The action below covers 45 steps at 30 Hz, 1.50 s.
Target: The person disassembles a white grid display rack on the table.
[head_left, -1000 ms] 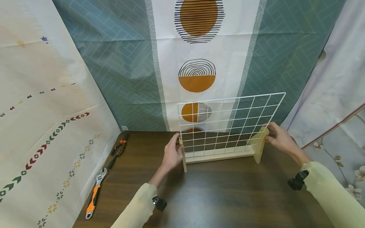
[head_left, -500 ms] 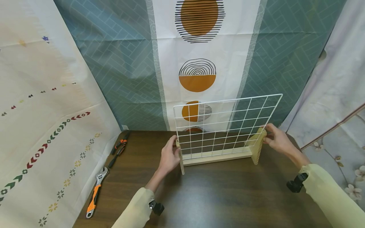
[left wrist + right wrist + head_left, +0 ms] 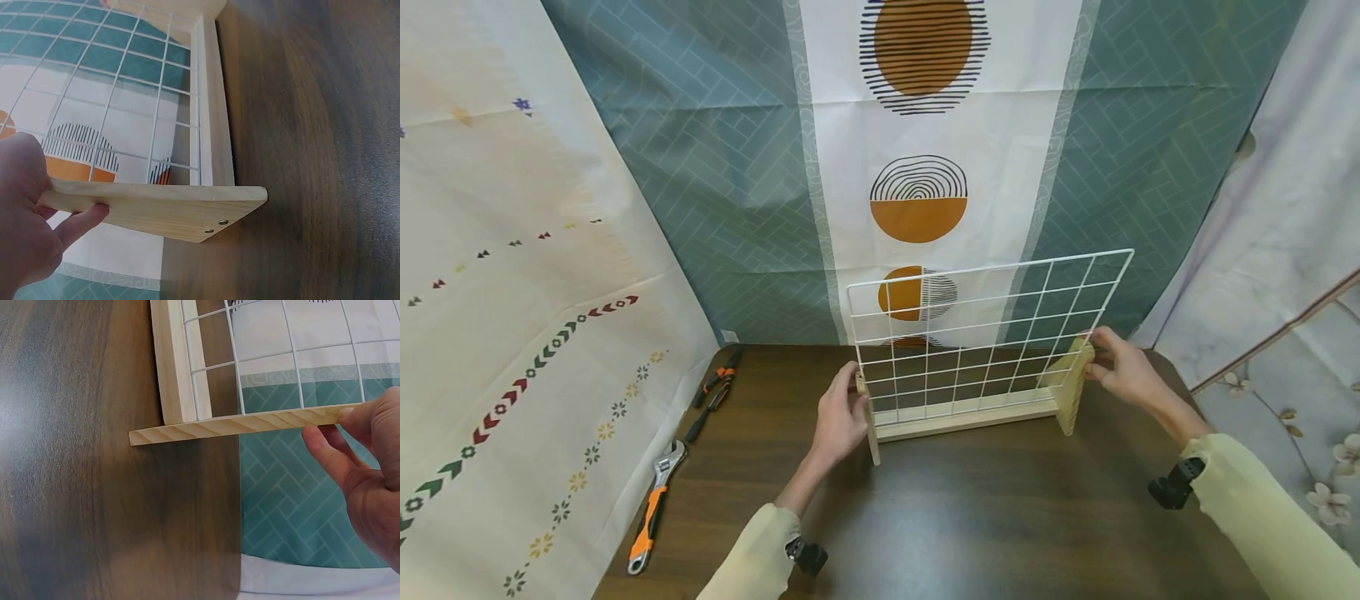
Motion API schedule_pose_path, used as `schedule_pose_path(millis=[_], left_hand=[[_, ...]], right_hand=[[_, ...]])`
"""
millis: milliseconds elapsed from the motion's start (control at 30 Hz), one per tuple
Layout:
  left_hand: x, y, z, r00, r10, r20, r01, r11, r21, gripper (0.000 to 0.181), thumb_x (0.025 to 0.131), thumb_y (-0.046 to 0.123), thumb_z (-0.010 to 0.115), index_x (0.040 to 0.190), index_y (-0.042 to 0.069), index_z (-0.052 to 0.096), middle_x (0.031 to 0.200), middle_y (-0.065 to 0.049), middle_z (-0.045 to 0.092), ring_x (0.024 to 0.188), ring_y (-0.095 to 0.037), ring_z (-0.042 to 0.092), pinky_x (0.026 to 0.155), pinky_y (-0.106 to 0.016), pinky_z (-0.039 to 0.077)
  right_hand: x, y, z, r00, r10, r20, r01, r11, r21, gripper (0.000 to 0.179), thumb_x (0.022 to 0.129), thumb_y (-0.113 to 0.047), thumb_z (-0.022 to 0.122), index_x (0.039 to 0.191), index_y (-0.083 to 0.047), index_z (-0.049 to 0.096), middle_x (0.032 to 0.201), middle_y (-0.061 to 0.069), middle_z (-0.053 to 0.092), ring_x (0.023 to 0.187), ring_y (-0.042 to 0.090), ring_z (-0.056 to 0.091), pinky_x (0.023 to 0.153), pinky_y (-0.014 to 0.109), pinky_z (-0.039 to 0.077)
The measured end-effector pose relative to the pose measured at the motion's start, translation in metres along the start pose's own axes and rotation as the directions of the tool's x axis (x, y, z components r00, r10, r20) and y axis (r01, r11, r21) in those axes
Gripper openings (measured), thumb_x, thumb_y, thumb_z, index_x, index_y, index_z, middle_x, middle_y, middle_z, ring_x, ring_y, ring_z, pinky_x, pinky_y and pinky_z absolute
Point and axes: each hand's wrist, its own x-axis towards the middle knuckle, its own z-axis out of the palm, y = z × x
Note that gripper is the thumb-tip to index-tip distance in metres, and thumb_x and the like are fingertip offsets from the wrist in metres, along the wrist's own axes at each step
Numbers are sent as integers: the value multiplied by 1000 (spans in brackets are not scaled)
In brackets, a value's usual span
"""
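Observation:
A wooden stand with a white wire grid (image 3: pixel 990 267) stands on the table, its grid upright and leaning back. Pale wooden side panels (image 3: pixel 1072 392) flank a long base bar (image 3: pixel 966 422). My left hand (image 3: pixel 839 419) grips the upper part of the left side panel (image 3: pixel 162 209), fingers on its outer face; two metal screw heads (image 3: pixel 216 226) show low on that panel. At the other end, my right hand (image 3: pixel 1122 367) pinches the top of the right side panel (image 3: pixel 225 427) between thumb and fingers.
An adjustable wrench (image 3: pixel 651 517) with an orange and black handle lies along the table's left edge. Behind it are orange and black hand tools (image 3: pixel 715 387), their kind hard to tell. Patterned cloths (image 3: pixel 760 208) hang at the back and both sides of the dark wooden table (image 3: pixel 985 508).
The grid stand has shifted left and slightly toward me, with both hands moving along with it. Their hold on the side panels looks the same. The tools have stayed where they were.

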Motion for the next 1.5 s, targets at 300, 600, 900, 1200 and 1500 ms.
schedule_pose_path(millis=[300,600,900,1200,1500], left_hand=[[-8,-1,-5,999,15,-28,-14,1000,15,55,82,-17,66,133,-1,50,117,-16,62,98,-31,67,83,-47,53],[-13,0,-11,1000,-5,-29,6,1000,13,53,82,-18,65,131,-3,52,113,-15,62,99,-31,66,82,-46,54],[-19,-1,-13,999,-6,-31,7,1000,20,55,82,-18,65,133,-1,50,117,-18,61,100,-32,65,82,-46,54],[-27,-1,-18,999,2,-46,-1,1000,26,57,81,-19,65,133,-3,49,117,-19,60,100,-33,65,78,-45,54],[-34,-2,-24,997,30,-67,-28,999,28,60,80,-22,65,135,-3,48,119,-20,60,99,-33,66,75,-45,55]], right_hand=[[0,-6,5,1000,-24,4,24,1000,-15,47,82,24,61,123,11,45,120,41,54,97,59,60,69,27,57],[1,-10,9,1000,-11,12,11,1000,-6,47,83,25,58,125,10,46,122,39,54,97,57,61,70,29,57],[1,-12,12,1000,-10,10,10,999,-34,45,83,24,58,124,9,47,122,37,56,98,56,61,73,47,57],[1,-15,16,1000,-9,17,10,999,-32,47,83,23,58,126,8,48,124,36,55,98,55,62,72,41,58],[1,-18,21,1000,-25,5,25,999,-43,50,84,23,59,129,6,48,125,35,55,97,53,62,71,41,58]])
